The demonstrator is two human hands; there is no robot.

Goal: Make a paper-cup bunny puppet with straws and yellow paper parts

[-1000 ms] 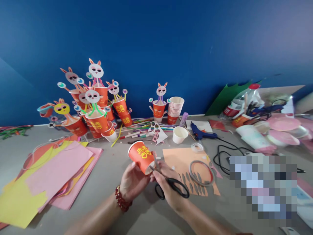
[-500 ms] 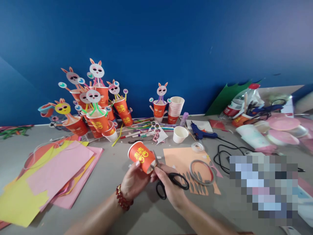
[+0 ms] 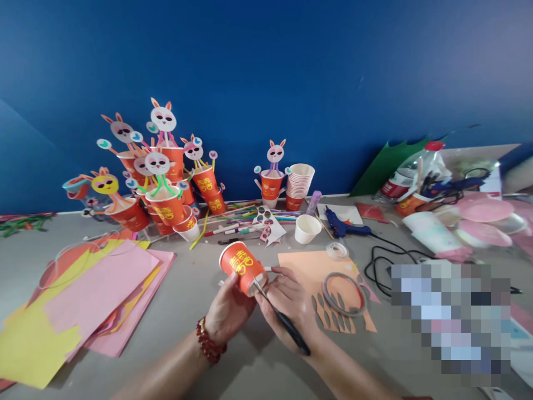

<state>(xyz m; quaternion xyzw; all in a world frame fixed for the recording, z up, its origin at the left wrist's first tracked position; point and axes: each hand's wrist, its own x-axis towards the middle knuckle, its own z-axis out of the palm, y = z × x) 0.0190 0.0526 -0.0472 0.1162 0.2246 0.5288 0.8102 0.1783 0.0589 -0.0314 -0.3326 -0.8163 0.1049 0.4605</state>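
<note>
Left grip [image 3: 228, 305] clasps the tilted red paper cup [image 3: 242, 266] from below, while right grip [image 3: 287, 297] holds black scissors [image 3: 280, 319], blades touching the cup's base.

Bright, even light; blurred, warped edges.

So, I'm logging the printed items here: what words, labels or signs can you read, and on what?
"囍" (double-happiness sign) in yellow: on the red paper cup that the left hand holds.
The same yellow sign seems to be on the rabbit cups behind; too small to be sure.
Red bottle label: blurred, unreadable.
</note>
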